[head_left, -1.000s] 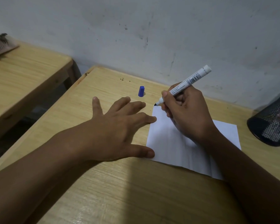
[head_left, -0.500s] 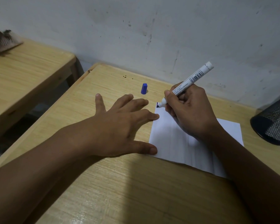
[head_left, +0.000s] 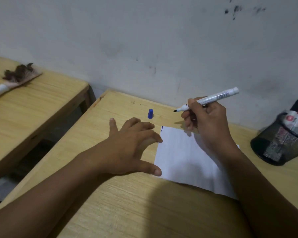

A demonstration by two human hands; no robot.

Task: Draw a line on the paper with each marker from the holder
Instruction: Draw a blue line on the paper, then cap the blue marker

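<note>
One short blue stroke (head_left: 162, 128) now marks paper (head_left: 182, 157); my right hand (head_left: 208, 124), clasping marker (head_left: 208, 99), has lifted; left hand (head_left: 127, 145) flat, grasping nothing. Recap next.

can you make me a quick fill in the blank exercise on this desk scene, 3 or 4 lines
1. The right hand holds a marker whose tip is ____ the paper, not touching it.
2. The loose cap standing on the desk is ____ in colour.
3. The left hand lies flat, its fingertips at the paper's ____ edge.
4. The mesh holder stands on the ____ side of the paper.

Missing words: above; blue; left; right
</note>
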